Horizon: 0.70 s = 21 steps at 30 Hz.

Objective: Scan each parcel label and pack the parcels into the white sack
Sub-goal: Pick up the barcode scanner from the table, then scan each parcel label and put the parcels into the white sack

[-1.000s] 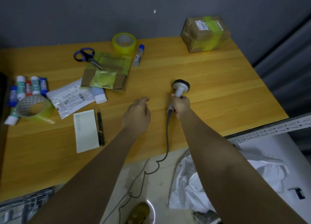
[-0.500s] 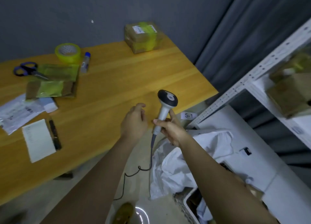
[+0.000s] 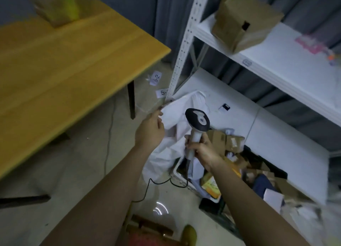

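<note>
My right hand grips the white handle of the barcode scanner, whose black head points up and away; its cable trails to the floor. Beside the scanner my left hand hovers with loosely curled fingers and holds nothing. The crumpled white sack lies on the floor right behind both hands. A bin of cardboard parcels stands on the floor to the right of the sack. A taped brown parcel sits on the far corner of the wooden table, blurred.
A white metal shelf rack stands at the right, with a brown cardboard box on its upper shelf. Paper tags lie on the floor by the rack post. A black table leg stands left of the sack.
The view swung right and down, off the tabletop toward the sack and shelf rack. Both hands moved off the table with the scanner, over the floor.
</note>
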### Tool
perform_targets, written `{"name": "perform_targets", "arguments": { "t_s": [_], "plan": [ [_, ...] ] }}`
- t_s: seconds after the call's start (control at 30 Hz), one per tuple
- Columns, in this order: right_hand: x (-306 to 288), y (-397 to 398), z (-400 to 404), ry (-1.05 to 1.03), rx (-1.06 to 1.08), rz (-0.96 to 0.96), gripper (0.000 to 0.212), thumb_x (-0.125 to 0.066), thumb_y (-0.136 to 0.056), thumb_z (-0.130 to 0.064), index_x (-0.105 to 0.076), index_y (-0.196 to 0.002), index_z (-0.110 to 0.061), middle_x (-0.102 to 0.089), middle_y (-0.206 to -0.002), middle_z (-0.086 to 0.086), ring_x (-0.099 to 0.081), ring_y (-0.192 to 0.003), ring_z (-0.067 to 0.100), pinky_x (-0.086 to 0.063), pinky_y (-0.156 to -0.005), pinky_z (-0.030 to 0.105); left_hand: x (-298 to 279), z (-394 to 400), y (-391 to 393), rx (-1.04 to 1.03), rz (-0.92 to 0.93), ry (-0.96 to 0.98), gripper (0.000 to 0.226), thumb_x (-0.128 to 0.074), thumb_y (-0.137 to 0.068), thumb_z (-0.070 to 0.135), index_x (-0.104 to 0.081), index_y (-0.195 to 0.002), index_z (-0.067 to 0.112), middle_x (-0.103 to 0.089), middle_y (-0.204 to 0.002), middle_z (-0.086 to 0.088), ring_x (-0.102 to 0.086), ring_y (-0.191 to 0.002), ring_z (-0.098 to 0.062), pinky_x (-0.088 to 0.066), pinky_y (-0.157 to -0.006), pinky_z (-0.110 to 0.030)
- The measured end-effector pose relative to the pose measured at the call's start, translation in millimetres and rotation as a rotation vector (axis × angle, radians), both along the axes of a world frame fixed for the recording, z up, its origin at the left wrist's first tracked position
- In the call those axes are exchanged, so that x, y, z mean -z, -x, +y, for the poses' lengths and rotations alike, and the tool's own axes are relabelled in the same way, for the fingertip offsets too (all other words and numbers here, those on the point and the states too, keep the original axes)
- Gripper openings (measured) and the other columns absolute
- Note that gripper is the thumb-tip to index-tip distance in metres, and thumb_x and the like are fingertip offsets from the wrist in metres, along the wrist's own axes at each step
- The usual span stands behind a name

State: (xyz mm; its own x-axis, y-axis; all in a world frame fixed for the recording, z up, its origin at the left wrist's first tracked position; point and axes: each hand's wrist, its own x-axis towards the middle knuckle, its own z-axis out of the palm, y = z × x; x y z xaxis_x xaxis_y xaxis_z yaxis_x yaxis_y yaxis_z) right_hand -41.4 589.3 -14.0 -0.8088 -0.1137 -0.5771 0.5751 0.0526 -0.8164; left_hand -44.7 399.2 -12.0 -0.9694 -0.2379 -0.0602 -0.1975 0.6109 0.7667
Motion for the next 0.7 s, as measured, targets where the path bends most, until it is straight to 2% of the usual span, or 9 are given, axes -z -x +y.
{"name": "perform_targets", "arguments": {
  "t_s": [0.1, 0.2, 0.33, 0.4, 0.47, 0.6, 0.7],
  "plan": [
    [42.9, -11.5, 39.7, 0.058, 0.185, -0.010, 0.037, -0.060, -0.093, -0.003, -0.051, -0.126, -0.015, -0.065, -0.103, 0.006, -0.062, -0.091, 0.023, -0.052, -0.073, 0.034, 41.4, 35.1, -0.7, 0.063, -0.038, 0.002, 0.034, -0.043, -0.093, 0.010, -0.054, -0.125, 0.017, -0.064, -0.108, -0.003, -0.060, -0.095, -0.026, -0.049, -0.077, -0.038],
    [97.1, -13.4, 68.7, -0.023, 0.294, 0.051, 0.030, -0.064, -0.093, -0.020, -0.058, -0.122, -0.015, -0.068, -0.100, 0.005, -0.064, -0.087, 0.021, -0.054, -0.069, 0.028, 92.8, 64.5, 5.5, 0.140, -0.055, 0.035, 0.032, -0.042, -0.095, 0.012, -0.054, -0.125, 0.016, -0.063, -0.114, -0.005, -0.059, -0.097, -0.026, -0.050, -0.078, -0.038],
    [171.2, -12.2, 98.0, -0.153, 0.341, 0.132, 0.014, -0.062, -0.093, -0.009, -0.062, -0.106, -0.005, -0.064, -0.084, 0.008, -0.059, -0.070, 0.017, -0.050, -0.056, 0.024, 174.1, 99.4, 19.8, 0.218, -0.048, 0.047, 0.028, -0.042, -0.097, 0.014, -0.056, -0.122, 0.014, -0.062, -0.117, -0.005, -0.059, -0.099, -0.024, -0.043, -0.072, -0.029],
    [208.2, -12.1, 108.5, -0.194, 0.353, 0.162, 0.003, -0.059, -0.093, -0.009, -0.062, -0.093, -0.006, -0.061, -0.079, 0.012, -0.054, -0.062, 0.017, -0.046, -0.053, 0.026, 219.4, 117.2, 23.1, 0.256, -0.043, 0.025, 0.028, -0.044, -0.096, 0.013, -0.057, -0.121, 0.013, -0.064, -0.112, -0.007, -0.061, -0.095, -0.024, -0.045, -0.071, -0.029],
    [245.3, -10.4, 118.4, -0.209, 0.407, 0.189, 0.013, -0.059, -0.093, -0.009, -0.058, -0.080, -0.010, -0.056, -0.071, 0.010, -0.050, -0.057, 0.018, -0.042, -0.052, 0.029, 262.9, 133.5, 24.2, 0.294, -0.044, 0.011, 0.027, -0.044, -0.095, 0.012, -0.058, -0.118, 0.014, -0.065, -0.104, -0.008, -0.061, -0.091, -0.027, -0.050, -0.075, -0.036],
    [306.0, -18.6, 136.0, -0.218, 0.465, 0.268, 0.008, -0.059, -0.094, -0.014, -0.057, -0.089, -0.008, -0.055, -0.069, 0.008, -0.051, -0.054, 0.018, -0.043, -0.049, 0.027, 336.7, 162.3, 14.0, 0.354, -0.045, -0.001, 0.024, -0.044, -0.096, 0.014, -0.059, -0.115, 0.012, -0.063, -0.106, -0.007, -0.060, -0.092, -0.024, -0.049, -0.076, -0.034],
    [331.6, -32.4, 149.3, -0.250, 0.512, 0.330, 0.008, -0.059, -0.093, -0.014, -0.057, -0.092, -0.006, -0.056, -0.070, 0.009, -0.053, -0.057, 0.019, -0.044, -0.048, 0.023, 371.8, 176.6, 2.8, 0.394, -0.046, -0.013, 0.020, -0.044, -0.097, 0.016, -0.058, -0.107, 0.008, -0.062, -0.102, -0.010, -0.060, -0.089, -0.024, -0.050, -0.075, -0.038]
  ]
}}
